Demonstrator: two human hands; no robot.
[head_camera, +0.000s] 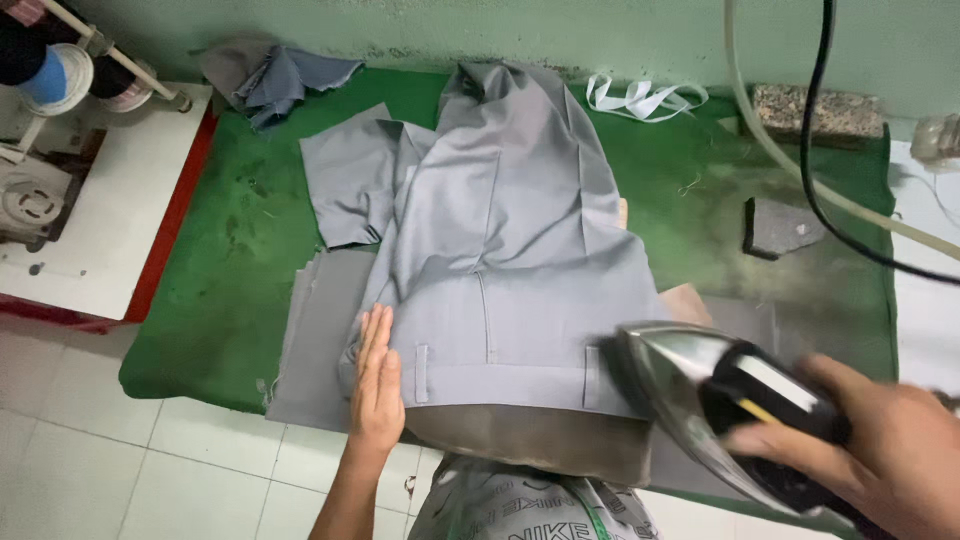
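**Inspector:** Where did the garment lie, and how were the hands placed?

**Assistant:** The grey trousers (510, 250) lay spread on the green ironing table (230, 300), waistband toward the person. The left hand (377, 385) lay flat and fully open, palm down on the waistband's left end, gripping nothing. The right hand (880, 450) was closed round the handle of the steam iron (700, 400), whose tip was at the waistband's right end.

**Inspector:** Handling?

**Assistant:** Judged light, soft and limp; the cloth would shift and crease unless pinned flat. Best held at the waistband, the firmest layered part. The iron looked heavy and presumably hot, to be taken by the handle only.

**Inspector:** Counts?

**Assistant:** One pair of trousers, one iron, two loose grey cut pieces (345, 185) on the table plus a crumpled grey heap (275, 75) at the back, one white tape (640, 98), two cords (815, 150) overhead
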